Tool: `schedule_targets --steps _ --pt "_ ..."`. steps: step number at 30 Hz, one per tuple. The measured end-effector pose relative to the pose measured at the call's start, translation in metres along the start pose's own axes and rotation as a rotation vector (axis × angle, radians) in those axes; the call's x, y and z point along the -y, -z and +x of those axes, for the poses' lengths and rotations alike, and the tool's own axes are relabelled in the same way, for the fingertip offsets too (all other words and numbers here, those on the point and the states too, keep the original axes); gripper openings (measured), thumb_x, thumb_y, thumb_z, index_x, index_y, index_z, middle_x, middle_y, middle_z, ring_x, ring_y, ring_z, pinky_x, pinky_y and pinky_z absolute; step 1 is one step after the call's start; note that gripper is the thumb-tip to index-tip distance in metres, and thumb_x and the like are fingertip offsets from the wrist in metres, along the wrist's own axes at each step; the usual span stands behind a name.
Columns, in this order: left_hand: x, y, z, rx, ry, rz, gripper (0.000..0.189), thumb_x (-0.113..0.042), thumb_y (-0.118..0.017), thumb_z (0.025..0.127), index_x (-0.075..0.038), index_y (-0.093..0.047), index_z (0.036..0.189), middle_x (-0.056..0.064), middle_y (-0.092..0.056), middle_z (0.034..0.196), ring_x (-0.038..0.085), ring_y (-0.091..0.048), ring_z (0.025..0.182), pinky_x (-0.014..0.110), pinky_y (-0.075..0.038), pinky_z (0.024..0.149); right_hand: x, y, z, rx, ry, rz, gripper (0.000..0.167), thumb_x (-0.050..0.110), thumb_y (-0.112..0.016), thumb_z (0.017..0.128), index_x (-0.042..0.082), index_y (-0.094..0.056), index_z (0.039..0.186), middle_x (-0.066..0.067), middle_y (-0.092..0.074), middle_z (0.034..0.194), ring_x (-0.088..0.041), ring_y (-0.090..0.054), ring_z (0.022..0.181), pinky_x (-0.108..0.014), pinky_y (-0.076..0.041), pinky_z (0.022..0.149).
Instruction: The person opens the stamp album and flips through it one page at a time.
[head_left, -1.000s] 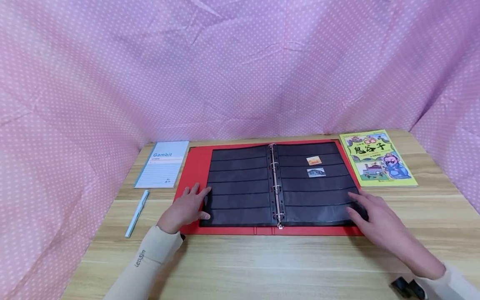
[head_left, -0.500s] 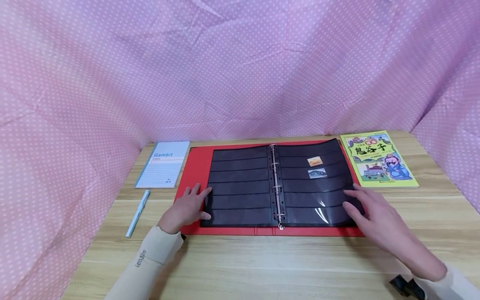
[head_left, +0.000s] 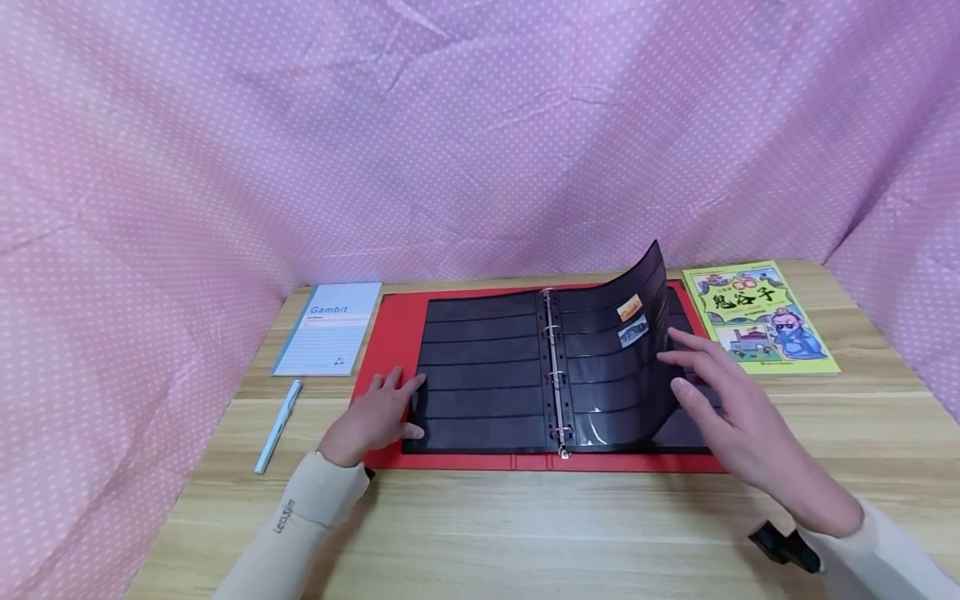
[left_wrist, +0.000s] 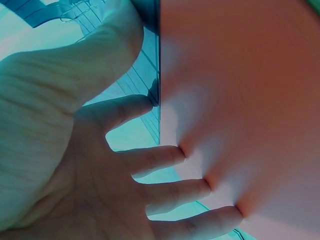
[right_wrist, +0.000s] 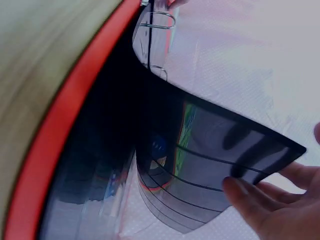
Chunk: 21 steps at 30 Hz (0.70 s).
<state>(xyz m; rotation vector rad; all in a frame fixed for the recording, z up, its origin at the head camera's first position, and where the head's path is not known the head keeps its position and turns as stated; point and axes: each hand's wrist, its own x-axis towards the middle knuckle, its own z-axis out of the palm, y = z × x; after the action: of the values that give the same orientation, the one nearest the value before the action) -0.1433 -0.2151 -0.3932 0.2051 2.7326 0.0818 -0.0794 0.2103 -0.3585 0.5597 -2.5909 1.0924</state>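
A pink dotted cloth (head_left: 480,133) fills the upper half of the head view and drapes down both sides, walling in a wooden table (head_left: 525,533) that takes up the lower half. At the centre of the frame a red ring binder (head_left: 390,333) lies open on the table, its dark pocket pages spread either side of the metal rings (head_left: 553,375). The right-hand page (head_left: 622,358) is lifted off the stack and curves upward toward the upper right of centre, and it carries two stamps (head_left: 632,319) in its upper rows. The right hand (head_left: 731,408), at lower right of centre, holds that page's outer edge between thumb and fingers, as the right wrist view shows with the fingertips (right_wrist: 235,187) on the sheet. The left hand (head_left: 371,417), at lower left of centre, lies flat with fingers spread, pressing on the binder's left cover and the edge of the left pages. At the right edge of the table lies a yellow-green picture book (head_left: 757,317); left of the binder lies a pale blue notebook (head_left: 330,337), and below it a light blue pen (head_left: 276,427).
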Motion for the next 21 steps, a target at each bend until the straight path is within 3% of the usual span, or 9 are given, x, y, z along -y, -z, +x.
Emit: schedule_targets --steps 2,7,15,21 --pt "0.000 0.000 0.000 0.002 0.000 -0.003 0.093 -0.031 -0.083 0.071 -0.016 -0.033 0.148 0.024 -0.023 0.149 0.050 -0.022 0.132 0.062 -0.043 0.086 0.003 0.001 0.005 -0.055 0.071 0.040 0.029 0.008 -0.053 0.095 0.009 -0.059 0.124 -0.003 -0.039 0.144 -0.021 -0.035 0.131 -0.015 -0.026 0.098" --pt "0.001 -0.002 0.002 0.003 0.004 -0.001 0.094 -0.031 -0.083 0.070 -0.016 -0.033 0.148 0.024 -0.023 0.149 0.049 -0.021 0.132 0.062 -0.043 0.087 0.011 0.001 0.016 -0.160 0.236 0.166 0.032 0.001 -0.048 0.090 0.001 -0.061 0.120 -0.012 -0.043 0.140 -0.026 -0.035 0.130 -0.021 -0.027 0.099" --pt "0.001 -0.002 0.003 0.014 0.011 -0.005 0.094 -0.031 -0.083 0.071 -0.017 -0.032 0.148 0.023 -0.022 0.150 0.049 -0.020 0.133 0.062 -0.042 0.089 0.027 -0.005 0.030 -0.104 0.375 0.287 0.039 0.018 -0.039 0.098 -0.003 -0.055 0.126 -0.017 -0.034 0.144 -0.035 -0.025 0.133 -0.029 -0.023 0.103" --pt "0.000 -0.002 0.003 0.018 0.018 0.004 0.094 -0.031 -0.083 0.071 -0.017 -0.032 0.148 0.023 -0.021 0.150 0.049 -0.020 0.133 0.062 -0.041 0.089 0.035 -0.012 0.041 -0.077 0.447 0.336 0.042 0.024 -0.039 0.099 -0.004 -0.054 0.127 -0.019 -0.033 0.145 -0.036 -0.027 0.132 -0.029 -0.029 0.098"
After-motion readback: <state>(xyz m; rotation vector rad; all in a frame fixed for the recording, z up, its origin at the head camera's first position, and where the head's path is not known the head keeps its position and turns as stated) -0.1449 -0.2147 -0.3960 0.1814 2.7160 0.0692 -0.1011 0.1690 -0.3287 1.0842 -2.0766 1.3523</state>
